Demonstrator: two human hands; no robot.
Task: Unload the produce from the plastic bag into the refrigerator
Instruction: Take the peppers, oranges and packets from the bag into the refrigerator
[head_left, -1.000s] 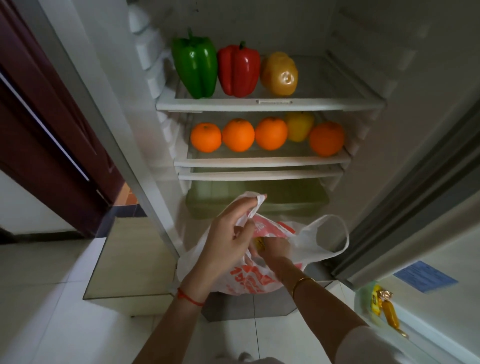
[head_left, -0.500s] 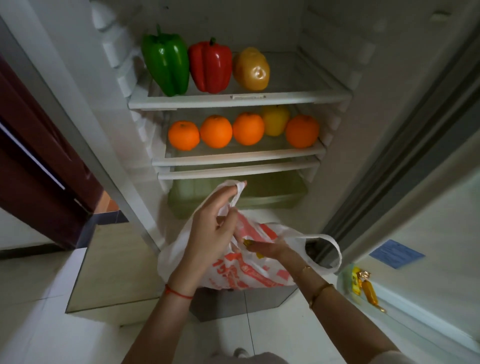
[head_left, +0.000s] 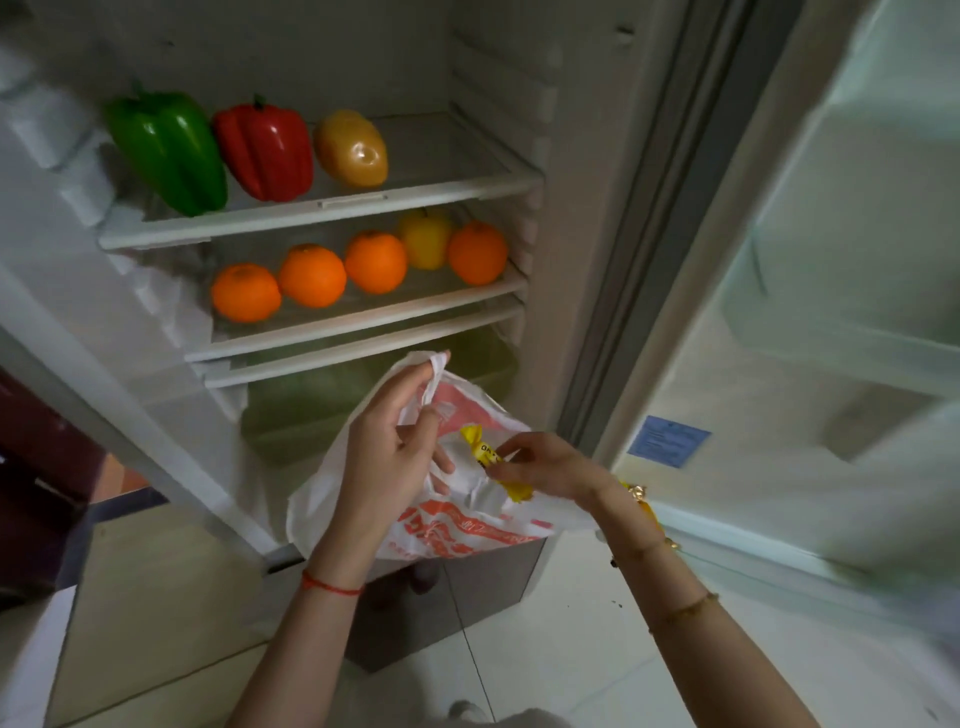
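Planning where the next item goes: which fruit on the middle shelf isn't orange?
The yellow fruit, second from the right. It sits further back than the four oranges, partly hidden between the third orange and the rightmost orange.

Above the fingers (head_left: 415, 379) that pinch the bag handle, the upper shelf (head_left: 322, 208) carries a green pepper (head_left: 166, 150), a red pepper (head_left: 265, 148) and a yellow-orange pepper (head_left: 353, 150), side by side from left to right. The lower shelf (head_left: 358, 317), nearer those fingers and just above them, bears four oranges (head_left: 311, 275) in a row, with a yellow fruit (head_left: 425, 239) set behind, between the two on the right.
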